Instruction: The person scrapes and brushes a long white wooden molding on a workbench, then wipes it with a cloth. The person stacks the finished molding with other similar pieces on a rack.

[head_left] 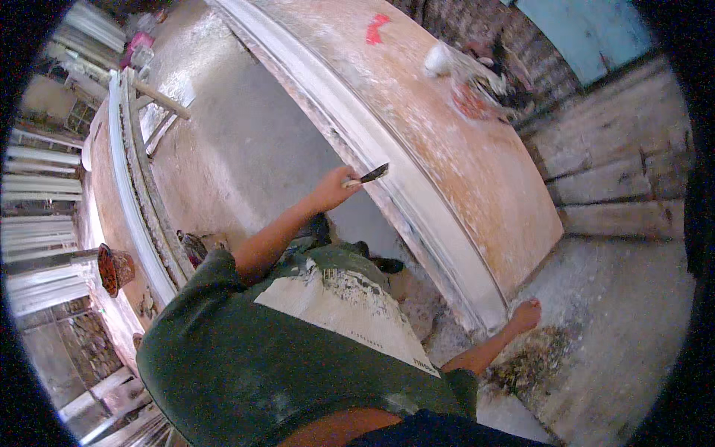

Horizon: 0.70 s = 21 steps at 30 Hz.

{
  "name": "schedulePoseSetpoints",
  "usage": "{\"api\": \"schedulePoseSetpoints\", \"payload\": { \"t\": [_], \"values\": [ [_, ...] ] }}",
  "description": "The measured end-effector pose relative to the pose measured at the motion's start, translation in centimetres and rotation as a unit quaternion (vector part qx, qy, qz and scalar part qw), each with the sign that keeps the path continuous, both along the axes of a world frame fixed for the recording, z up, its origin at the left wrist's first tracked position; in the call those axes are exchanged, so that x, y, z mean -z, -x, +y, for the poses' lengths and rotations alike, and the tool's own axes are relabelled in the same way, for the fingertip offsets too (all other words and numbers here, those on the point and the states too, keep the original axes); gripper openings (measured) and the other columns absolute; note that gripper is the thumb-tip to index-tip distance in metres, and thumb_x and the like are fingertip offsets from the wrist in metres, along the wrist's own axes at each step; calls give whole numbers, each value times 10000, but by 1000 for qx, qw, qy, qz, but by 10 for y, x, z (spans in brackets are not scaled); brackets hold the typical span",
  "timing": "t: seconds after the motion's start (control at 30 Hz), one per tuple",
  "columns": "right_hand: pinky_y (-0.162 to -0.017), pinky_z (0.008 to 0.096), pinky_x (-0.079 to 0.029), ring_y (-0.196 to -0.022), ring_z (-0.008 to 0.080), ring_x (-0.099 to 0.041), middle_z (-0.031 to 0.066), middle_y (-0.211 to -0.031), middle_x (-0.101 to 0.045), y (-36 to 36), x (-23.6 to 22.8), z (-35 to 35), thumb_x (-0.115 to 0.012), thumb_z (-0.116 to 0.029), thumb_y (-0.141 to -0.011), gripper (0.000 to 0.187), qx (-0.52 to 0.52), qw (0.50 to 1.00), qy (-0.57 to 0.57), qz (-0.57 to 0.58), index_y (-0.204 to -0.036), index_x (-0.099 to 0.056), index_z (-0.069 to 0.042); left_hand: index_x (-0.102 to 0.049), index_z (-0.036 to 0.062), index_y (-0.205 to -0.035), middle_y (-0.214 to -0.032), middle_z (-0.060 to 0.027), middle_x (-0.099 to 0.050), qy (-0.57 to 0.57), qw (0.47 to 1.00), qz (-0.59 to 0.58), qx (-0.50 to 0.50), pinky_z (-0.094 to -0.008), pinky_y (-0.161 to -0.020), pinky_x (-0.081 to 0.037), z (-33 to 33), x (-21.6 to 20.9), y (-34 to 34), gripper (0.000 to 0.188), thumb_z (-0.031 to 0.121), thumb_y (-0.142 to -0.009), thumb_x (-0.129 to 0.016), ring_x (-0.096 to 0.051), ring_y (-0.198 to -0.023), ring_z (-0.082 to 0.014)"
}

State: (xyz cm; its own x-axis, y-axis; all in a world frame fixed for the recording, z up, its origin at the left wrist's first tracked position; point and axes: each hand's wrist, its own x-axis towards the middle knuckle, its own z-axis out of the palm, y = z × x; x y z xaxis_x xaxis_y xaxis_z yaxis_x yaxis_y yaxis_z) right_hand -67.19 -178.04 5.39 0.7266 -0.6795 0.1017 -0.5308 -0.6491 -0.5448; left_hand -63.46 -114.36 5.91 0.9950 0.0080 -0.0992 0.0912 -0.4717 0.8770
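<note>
My left hand [335,189] is closed around the light handle of a putty knife [371,175]. The knife's dark blade reaches over the near edge of a long white plaster moulding [417,195], which runs along the front of a wooden bench. Whether the blade touches the moulding I cannot tell. Close to the moulding's right end, my right hand [526,316] is held with its fingers curled in. Anything inside those fingers is hidden or too small to name.
Crumpled plastic and rags [477,86] lie on the bench top [439,127], near a red scrap [377,28]. Scraps of debris [540,357] lie on the floor at right. Another long moulding [132,186] and a brown bucket [116,270] stand at left.
</note>
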Motion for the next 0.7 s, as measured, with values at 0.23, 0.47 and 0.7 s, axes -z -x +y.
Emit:
{"api": "schedulePoseSetpoints", "payload": {
  "t": [0.23, 0.47, 0.7],
  "values": [
    [-731, 331, -501, -792, 187, -643, 94, -886, -695, -135, 2, 232, -692, -126, -770, 201, -245, 963, -3, -113, -919, -692, 8, -563, 48, -1046, -915, -133, -614, 61, 989, 65, -116, -361, -811, -449, 170, 35, 14, 300, 255, -847, -649, -575, -930, -243],
    [-717, 287, -497, -774, 146, -645, 96, -908, -701, -210, -22, 524, -699, -101, -795, 211, -340, 914, -219, -14, -985, -693, -9, -584, 58, -1003, -910, -99, -614, 28, 970, 87, -227, -343, -765, -442, 285, -7, 10, 242, 234, -853, -656, -568, -863, -203],
    [-723, 277, -484, -778, 127, -622, 72, -890, -700, -285, -48, 719, -716, -174, -810, 196, -464, 863, -196, -46, -956, -703, -43, -583, 39, -982, -844, -91, -617, 87, 939, 124, -309, -310, -648, -464, 354, -8, -13, 234, 213, -851, -668, -575, -744, -157]
  ]
}}
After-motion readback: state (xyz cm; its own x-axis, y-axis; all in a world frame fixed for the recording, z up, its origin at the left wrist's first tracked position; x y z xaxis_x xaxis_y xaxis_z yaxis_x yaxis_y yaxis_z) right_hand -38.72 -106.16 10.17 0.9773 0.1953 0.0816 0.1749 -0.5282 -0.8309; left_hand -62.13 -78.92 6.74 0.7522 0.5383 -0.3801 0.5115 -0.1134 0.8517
